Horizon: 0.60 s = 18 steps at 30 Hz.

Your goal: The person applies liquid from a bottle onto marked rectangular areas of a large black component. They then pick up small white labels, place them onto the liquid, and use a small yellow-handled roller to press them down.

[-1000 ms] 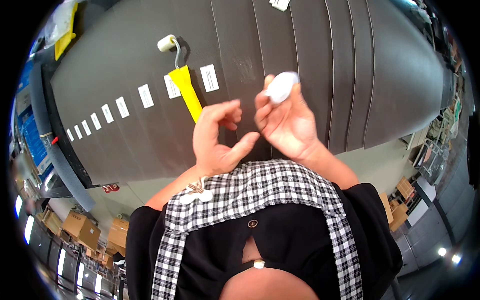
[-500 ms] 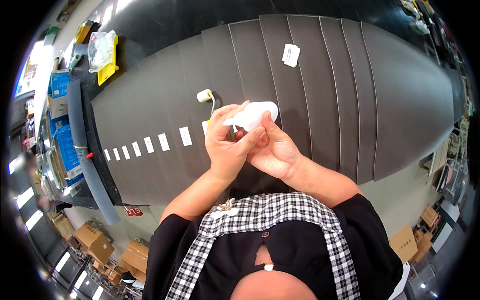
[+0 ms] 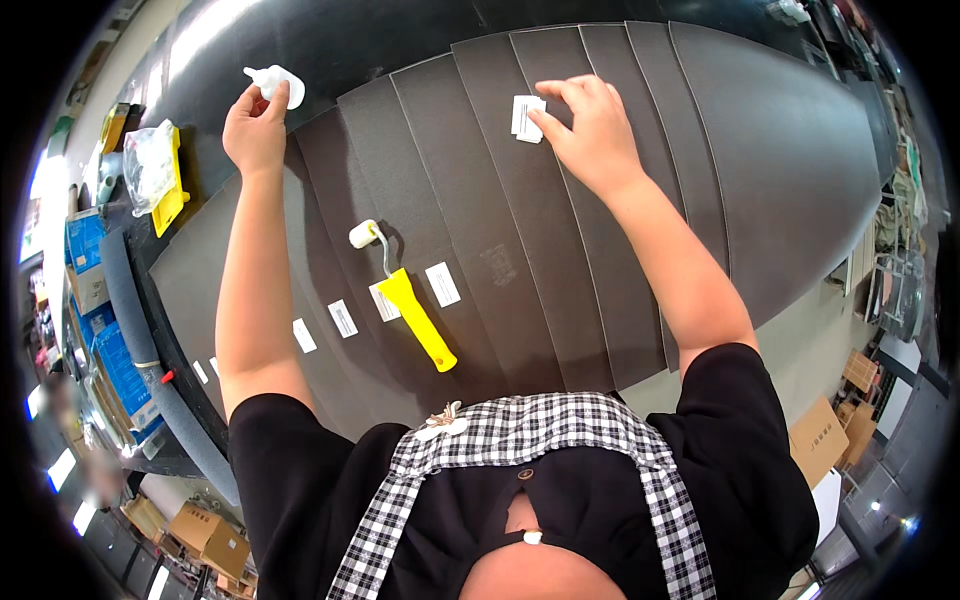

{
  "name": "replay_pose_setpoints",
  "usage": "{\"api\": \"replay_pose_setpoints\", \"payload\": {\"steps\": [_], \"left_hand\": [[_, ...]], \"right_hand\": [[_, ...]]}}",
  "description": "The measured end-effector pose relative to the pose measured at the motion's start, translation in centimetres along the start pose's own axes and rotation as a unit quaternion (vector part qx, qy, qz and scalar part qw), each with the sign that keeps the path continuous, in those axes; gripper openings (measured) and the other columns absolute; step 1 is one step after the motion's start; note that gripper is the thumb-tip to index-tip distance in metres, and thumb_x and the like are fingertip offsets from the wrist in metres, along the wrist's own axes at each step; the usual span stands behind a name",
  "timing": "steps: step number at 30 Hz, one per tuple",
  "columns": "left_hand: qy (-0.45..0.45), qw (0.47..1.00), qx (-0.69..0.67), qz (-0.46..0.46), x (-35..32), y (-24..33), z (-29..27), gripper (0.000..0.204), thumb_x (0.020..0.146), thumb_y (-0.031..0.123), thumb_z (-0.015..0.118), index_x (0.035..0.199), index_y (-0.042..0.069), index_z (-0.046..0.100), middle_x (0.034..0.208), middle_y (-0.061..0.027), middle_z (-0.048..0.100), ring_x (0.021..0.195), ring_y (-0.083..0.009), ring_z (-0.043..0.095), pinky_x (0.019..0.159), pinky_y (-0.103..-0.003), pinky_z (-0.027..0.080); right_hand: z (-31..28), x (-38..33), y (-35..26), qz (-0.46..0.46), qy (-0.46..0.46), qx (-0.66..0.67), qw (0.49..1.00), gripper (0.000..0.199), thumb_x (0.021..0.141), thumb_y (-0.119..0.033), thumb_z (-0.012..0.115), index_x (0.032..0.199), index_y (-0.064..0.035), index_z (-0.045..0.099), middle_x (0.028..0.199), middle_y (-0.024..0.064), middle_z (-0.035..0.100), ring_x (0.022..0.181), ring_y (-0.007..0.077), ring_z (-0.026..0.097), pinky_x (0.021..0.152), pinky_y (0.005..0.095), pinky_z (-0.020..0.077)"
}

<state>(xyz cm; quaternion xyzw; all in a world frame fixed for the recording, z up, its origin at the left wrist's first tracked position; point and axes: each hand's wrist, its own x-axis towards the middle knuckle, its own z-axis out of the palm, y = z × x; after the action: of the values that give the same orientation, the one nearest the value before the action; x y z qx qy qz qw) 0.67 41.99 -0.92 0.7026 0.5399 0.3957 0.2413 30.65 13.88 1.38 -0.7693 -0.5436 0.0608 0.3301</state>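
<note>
A small white squeeze bottle point(image 3: 282, 88) with a narrow nozzle is pinched between the thumb and fingers of my left hand point(image 3: 254, 135), out by the far left edge of the sheets. At the far middle, my right hand point(image 3: 595, 132) reaches over a small stack of white printed labels point(image 3: 523, 120). Its thumb tip meets the stack's right side, while the index finger stays apart from the thumb. Between my arms lies a small roller with a yellow handle point(image 3: 420, 325). Its head partly points away from me, and the handle overlaps one label.
Overlapping dark brown sheets point(image 3: 800, 160) fan across the black table. Single white labels point(image 3: 442, 284) run in a row along them. A yellow tray point(image 3: 172, 195) with a clear plastic bag stands at the left, near a grey foam roll point(image 3: 165, 385). Cardboard boxes point(image 3: 208, 535) sit below.
My hands have parted: the left carried the bottle to the far left, the right went to the label stack. The roller shows whole now, and another label in the row is visible.
</note>
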Motion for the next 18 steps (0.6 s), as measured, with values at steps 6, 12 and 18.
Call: {"api": "replay_pose_setpoints", "payload": {"steps": [6,12,18], "left_hand": [[-0.044,0.991,0.123,0.003,0.4,-2.6,0.8,0.043,0.084,0.045,0.079,0.11,0.011,0.077,0.085,0.0031,0.073,0.079,-0.0101,0.067,0.078,-0.027,0.049],[-0.066,0.991,0.11,-0.025,0.6,-3.3,0.9,0.056,0.082,0.052,0.08,0.116,0.009,0.075,0.098,-0.0002,0.076,0.092,-0.0123,0.07,0.087,-0.027,0.051],[-0.07,0.991,0.113,0.023,0.1,-3.2,-0.3,0.059,0.079,0.049,0.085,0.121,0.009,0.074,0.102,-0.0019,0.076,0.096,-0.0139,0.07,0.091,-0.029,0.053]], "right_hand": [[1.3,1.3,1.3,-0.035,-0.024,-0.066,0.997,0.018,0.082,-0.023,0.08,0.099,-0.0153,0.076,0.106,0.0088,0.063,0.106,0.0308,0.059,0.091,0.0422,0.0521],[0.6,1.8,0.4,-0.009,-0.033,-0.049,0.998,0.025,0.079,-0.021,0.078,0.099,-0.0079,0.072,0.106,0.0159,0.063,0.106,0.0362,0.059,0.095,0.0445,0.0497],[-0.1,2.5,-0.3,-0.048,-0.057,-0.081,0.994,0.021,0.081,-0.018,0.076,0.099,-0.0085,0.07,0.1,0.0155,0.064,0.1,0.0346,0.062,0.091,0.0435,0.0506]]}}
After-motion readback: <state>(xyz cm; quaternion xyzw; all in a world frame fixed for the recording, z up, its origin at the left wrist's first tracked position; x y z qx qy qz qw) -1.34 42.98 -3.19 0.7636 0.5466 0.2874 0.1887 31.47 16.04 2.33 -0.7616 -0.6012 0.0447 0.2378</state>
